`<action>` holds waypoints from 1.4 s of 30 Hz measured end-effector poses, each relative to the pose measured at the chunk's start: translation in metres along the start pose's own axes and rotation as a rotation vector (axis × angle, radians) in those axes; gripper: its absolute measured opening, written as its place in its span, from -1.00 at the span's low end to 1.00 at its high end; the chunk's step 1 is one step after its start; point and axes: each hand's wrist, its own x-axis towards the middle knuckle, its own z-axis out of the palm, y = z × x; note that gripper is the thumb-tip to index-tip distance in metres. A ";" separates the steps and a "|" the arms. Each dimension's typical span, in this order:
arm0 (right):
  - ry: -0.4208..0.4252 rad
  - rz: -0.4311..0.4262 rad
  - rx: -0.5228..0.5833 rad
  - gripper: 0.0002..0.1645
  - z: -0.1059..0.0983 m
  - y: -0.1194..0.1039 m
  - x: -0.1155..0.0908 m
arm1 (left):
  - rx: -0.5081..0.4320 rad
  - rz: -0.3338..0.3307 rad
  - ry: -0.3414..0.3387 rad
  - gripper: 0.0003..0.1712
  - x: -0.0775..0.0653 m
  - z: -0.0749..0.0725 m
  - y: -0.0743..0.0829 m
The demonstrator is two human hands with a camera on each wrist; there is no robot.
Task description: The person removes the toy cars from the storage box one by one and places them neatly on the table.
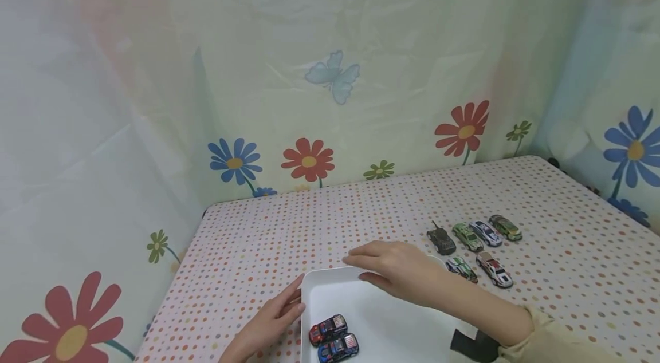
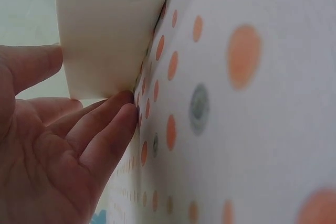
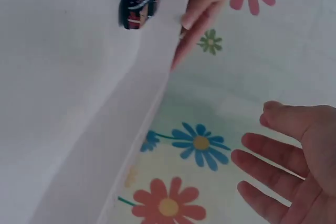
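Note:
A white plastic tray (image 1: 397,328) stands at the near edge of the table. Two toy cars lie side by side in its left part, a red and black one (image 1: 328,329) and a blue and black one (image 1: 338,348). My left hand (image 1: 273,317) is at the tray's left outer wall. In the left wrist view its thumb meets the wall's edge, and the other fingers reach low beside the wall (image 2: 105,35), fairly straight. Over the far rim hangs my right hand (image 1: 397,271), fingers spread and holding nothing. The right wrist view shows it apart from the tray.
Beyond the tray to the right, several toy cars (image 1: 495,269) and a dark toy tank (image 1: 441,241) sit on the dotted tablecloth (image 1: 268,237). Flowered curtains (image 1: 247,94) hang behind and beside the table.

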 end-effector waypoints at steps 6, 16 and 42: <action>-0.146 -0.178 0.099 -0.57 0.042 -0.003 0.014 | 0.013 0.007 -0.007 -0.31 0.001 0.000 -0.001; -0.298 -0.335 0.159 -0.43 0.077 -0.006 0.009 | 0.019 0.021 -0.012 -0.31 0.002 0.000 -0.001; -0.246 -0.295 0.225 -0.49 0.090 -0.013 0.010 | 0.023 -0.017 -0.014 -0.30 0.001 -0.001 0.003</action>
